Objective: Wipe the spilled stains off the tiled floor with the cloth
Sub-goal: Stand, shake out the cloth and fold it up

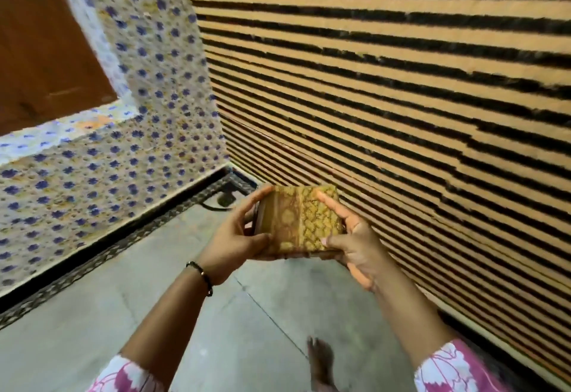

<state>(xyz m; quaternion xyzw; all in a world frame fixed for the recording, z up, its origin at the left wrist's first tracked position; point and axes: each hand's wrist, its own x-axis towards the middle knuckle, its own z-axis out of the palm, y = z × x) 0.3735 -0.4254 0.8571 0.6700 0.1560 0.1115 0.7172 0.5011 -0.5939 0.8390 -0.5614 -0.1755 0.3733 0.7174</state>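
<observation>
A folded yellow-brown patterned cloth (301, 221) is held up in front of me, above the grey tiled floor (129, 305). My left hand (236, 238) grips its left edge, thumb on top and fingers curled under. My right hand (355, 237) pinches its right side, with the index finger lying across the top. No stain shows plainly on the floor tiles in this blurred view.
A wall of blue-flowered tiles (102, 181) stands to the left with a dark patterned skirting (123, 240) at its foot. A striped tan-and-black wall (401, 97) runs along the right. A dark cable or small object (224, 201) lies in the corner. My bare foot (319, 360) stands below.
</observation>
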